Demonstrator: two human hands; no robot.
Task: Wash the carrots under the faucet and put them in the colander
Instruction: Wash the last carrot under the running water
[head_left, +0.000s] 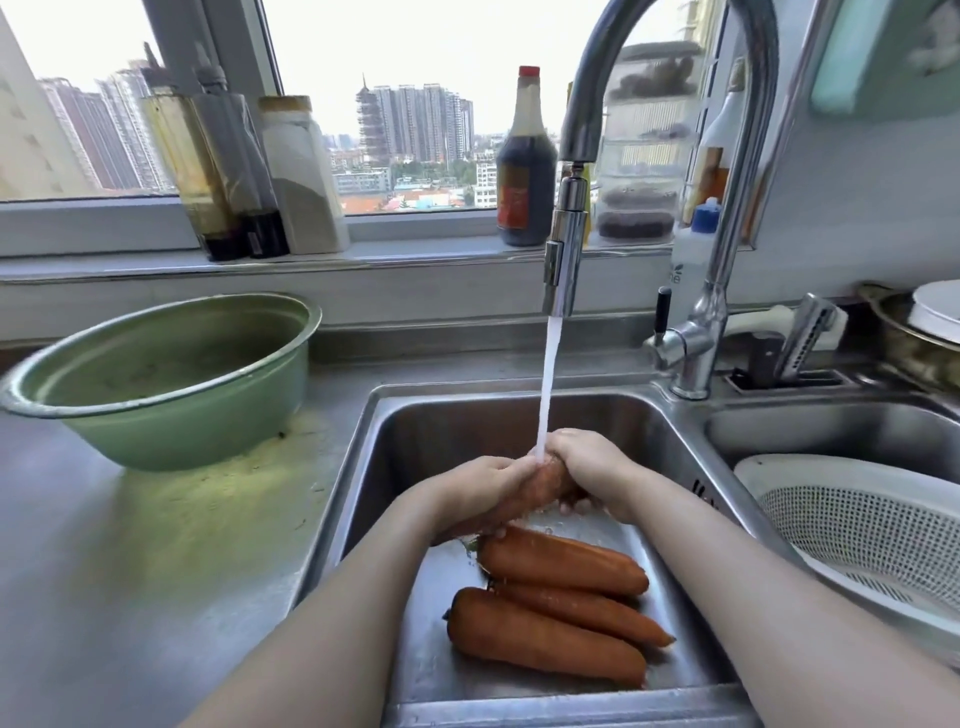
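Note:
Over the steel sink (415, 431), my left hand (480, 491) and my right hand (584, 467) both grip one orange carrot (548, 486). Water runs from the faucet head (565, 249) and lands on that carrot between my hands. Three more carrots lie on the sink floor below: one (561, 561) just under my hands, one (592, 613) beneath it, one (545, 639) nearest me. The white colander (872, 525) sits in the right basin, with nothing visible inside it.
A green basin (161, 379) stands on the steel counter to the left. Bottles and jars line the windowsill, among them a dark sauce bottle (525, 166). The faucet base and lever (691, 343) rise behind the sink divider. Dishes (935, 317) sit at the far right.

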